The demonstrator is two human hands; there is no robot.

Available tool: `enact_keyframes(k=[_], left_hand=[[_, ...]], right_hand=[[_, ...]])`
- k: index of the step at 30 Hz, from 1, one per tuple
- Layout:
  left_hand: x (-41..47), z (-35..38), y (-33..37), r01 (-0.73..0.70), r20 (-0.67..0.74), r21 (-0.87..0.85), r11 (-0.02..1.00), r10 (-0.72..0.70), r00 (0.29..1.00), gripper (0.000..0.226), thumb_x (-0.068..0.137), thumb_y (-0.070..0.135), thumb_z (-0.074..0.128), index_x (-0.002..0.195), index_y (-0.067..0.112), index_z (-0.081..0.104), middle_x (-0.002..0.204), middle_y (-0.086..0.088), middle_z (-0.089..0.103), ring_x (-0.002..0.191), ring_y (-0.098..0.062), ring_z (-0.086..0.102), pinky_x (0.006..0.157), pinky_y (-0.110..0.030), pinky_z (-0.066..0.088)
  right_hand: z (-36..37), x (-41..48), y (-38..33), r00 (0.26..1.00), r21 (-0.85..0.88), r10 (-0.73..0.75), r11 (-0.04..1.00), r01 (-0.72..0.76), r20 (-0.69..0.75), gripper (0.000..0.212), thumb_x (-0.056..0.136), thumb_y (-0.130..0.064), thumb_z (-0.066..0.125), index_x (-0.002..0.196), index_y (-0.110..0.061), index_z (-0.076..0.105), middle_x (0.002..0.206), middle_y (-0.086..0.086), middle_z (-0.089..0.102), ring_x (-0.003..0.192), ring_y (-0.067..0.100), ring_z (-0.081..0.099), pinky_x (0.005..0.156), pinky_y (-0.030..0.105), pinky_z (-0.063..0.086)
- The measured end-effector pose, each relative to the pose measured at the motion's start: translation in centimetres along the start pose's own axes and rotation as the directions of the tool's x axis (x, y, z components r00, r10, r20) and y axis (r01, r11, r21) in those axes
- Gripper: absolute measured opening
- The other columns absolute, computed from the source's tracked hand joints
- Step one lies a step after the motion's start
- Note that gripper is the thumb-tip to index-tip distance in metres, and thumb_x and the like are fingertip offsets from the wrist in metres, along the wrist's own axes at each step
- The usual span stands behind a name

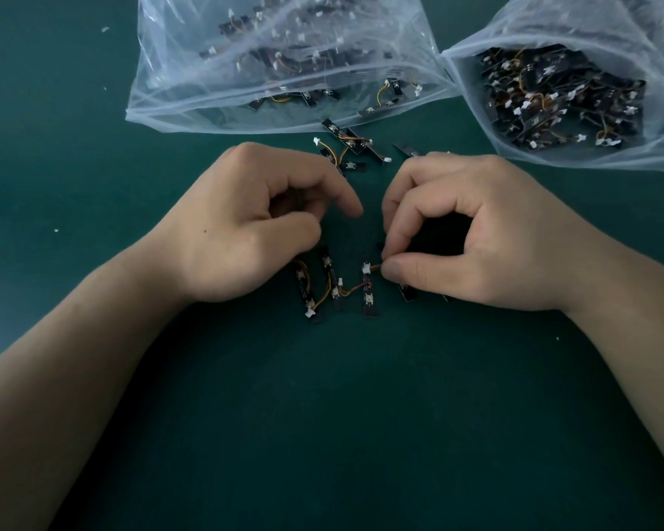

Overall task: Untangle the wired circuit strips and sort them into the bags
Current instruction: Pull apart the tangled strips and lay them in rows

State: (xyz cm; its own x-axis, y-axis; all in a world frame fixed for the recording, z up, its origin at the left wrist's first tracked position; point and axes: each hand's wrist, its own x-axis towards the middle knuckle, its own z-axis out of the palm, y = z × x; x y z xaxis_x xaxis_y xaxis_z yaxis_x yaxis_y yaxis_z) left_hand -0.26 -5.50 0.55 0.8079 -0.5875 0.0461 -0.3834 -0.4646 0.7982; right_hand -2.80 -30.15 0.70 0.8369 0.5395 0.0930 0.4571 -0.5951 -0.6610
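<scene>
Strips [303, 288] lie lengthwise near-far; R hand [476, 239] pinches wire [375, 267]; L hand [238, 231] curled, hold unclear

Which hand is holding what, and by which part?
Right hand pinches a circuit strip's orange wire beside its white connector. Left hand: cannot tell.

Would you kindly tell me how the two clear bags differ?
The left bag lies flatter, its strips spread thin and seen through hazy plastic; the right bag gapes open on a dense heap of strips. The left bag shows fully side to side; the right bag runs off the frame's edge. Both are clear plastic holding black wired strips.
</scene>
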Motion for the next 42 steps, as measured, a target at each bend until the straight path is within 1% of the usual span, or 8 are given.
enact_keyframes(k=[5, 13, 16, 19, 23, 32, 38, 42], left_hand=[[-0.1, 0.2, 0.2, 0.006, 0.030, 0.021, 1.000, -0.007, 1.000, 0.041, 0.069, 0.009, 0.053, 0.099, 0.022, 0.077, 0.071, -0.002, 0.066, 0.053, -0.010, 0.046, 0.054, -0.016, 0.036], [-0.3, 0.0, 0.4, -0.019, 0.049, -0.001, 1.000, 0.019, 0.999, 0.041, 0.069, 0.007, 0.057, 0.098, 0.026, 0.078, 0.077, 0.005, 0.072, 0.056, -0.024, 0.048, 0.052, -0.027, 0.041], [-0.3, -0.1, 0.3, -0.024, 0.025, -0.009, 1.000, 0.024, 0.999, 0.041, 0.068, 0.007, 0.058, 0.098, 0.027, 0.078, 0.079, 0.007, 0.071, 0.058, -0.023, 0.050, 0.054, -0.029, 0.042], [-0.3, -0.1, 0.2, -0.023, -0.015, -0.022, 0.999, 0.023, 1.000, 0.044, 0.067, 0.006, 0.055, 0.099, 0.026, 0.078, 0.076, 0.006, 0.067, 0.058, -0.015, 0.048, 0.056, -0.023, 0.041], [-0.2, -0.1, 0.1, -0.013, -0.001, 0.007, 1.000, 0.013, 1.000, 0.050, 0.063, 0.005, 0.053, 0.101, 0.028, 0.077, 0.078, 0.004, 0.063, 0.058, -0.019, 0.047, 0.055, -0.024, 0.039], [-0.2, -0.1, 0.1, -0.018, 0.043, 0.069, 0.997, 0.015, 0.999, 0.056, 0.060, 0.007, 0.055, 0.105, 0.035, 0.075, 0.083, 0.011, 0.062, 0.063, -0.023, 0.045, 0.059, -0.028, 0.041], [-0.2, -0.1, 0.0, -0.012, 0.022, 0.074, 0.997, 0.011, 1.000, 0.052, 0.064, 0.007, 0.057, 0.104, 0.034, 0.075, 0.084, 0.010, 0.064, 0.063, -0.023, 0.046, 0.059, -0.027, 0.041], [-0.2, -0.1, -0.1, -0.009, 0.025, 0.063, 0.998, 0.008, 1.000, 0.046, 0.068, 0.008, 0.061, 0.103, 0.033, 0.076, 0.083, 0.013, 0.065, 0.059, -0.020, 0.046, 0.057, -0.022, 0.040]], right_hand=[[0.0, 0.0, 0.0, 1.000, -0.005, -0.020, 1.000, 0.020, -0.004, 0.008, 0.080, -0.037, 0.081, 0.076, -0.034, 0.075, 0.096, -0.015, 0.067, 0.099, 0.010, 0.066, 0.092, 0.026, 0.046], [0.1, 0.0, 0.3, 0.999, -0.001, -0.035, 0.999, 0.035, -0.016, 0.008, 0.082, -0.037, 0.080, 0.086, -0.030, 0.078, 0.097, -0.012, 0.068, 0.096, 0.013, 0.066, 0.087, 0.028, 0.049], [-0.3, -0.1, 0.7, 0.998, 0.084, -0.013, 0.996, 0.019, -0.062, 0.009, 0.090, -0.025, 0.072, 0.096, -0.021, 0.077, 0.094, -0.007, 0.069, 0.088, 0.021, 0.065, 0.079, 0.029, 0.049], [-1.2, -0.3, 1.4, 0.997, 0.080, 0.036, 0.996, -0.031, -0.065, 0.017, 0.084, -0.014, 0.068, 0.096, -0.022, 0.076, 0.093, -0.005, 0.068, 0.086, 0.022, 0.062, 0.075, 0.028, 0.047], [-1.7, -0.4, 1.5, 0.999, 0.032, 0.044, 0.999, -0.044, 0.007, 0.016, 0.080, -0.023, 0.073, 0.094, -0.027, 0.078, 0.098, -0.004, 0.069, 0.091, 0.020, 0.063, 0.082, 0.034, 0.048], [-1.2, -0.3, 1.2, 0.999, -0.023, 0.053, 0.998, -0.053, -0.003, 0.008, 0.078, -0.030, 0.076, 0.085, -0.033, 0.078, 0.099, -0.012, 0.066, 0.099, 0.012, 0.065, 0.083, 0.024, 0.048], [-1.2, -0.2, 1.2, 0.999, -0.031, 0.042, 0.999, -0.043, -0.011, 0.004, 0.078, -0.029, 0.075, 0.082, -0.029, 0.075, 0.097, -0.013, 0.067, 0.096, 0.013, 0.066, 0.084, 0.030, 0.050], [-1.3, -0.3, 1.3, 0.999, -0.007, 0.036, 0.999, -0.036, -0.001, 0.016, 0.079, -0.030, 0.075, 0.095, -0.029, 0.077, 0.098, -0.007, 0.068, 0.094, 0.018, 0.062, 0.086, 0.038, 0.048]])
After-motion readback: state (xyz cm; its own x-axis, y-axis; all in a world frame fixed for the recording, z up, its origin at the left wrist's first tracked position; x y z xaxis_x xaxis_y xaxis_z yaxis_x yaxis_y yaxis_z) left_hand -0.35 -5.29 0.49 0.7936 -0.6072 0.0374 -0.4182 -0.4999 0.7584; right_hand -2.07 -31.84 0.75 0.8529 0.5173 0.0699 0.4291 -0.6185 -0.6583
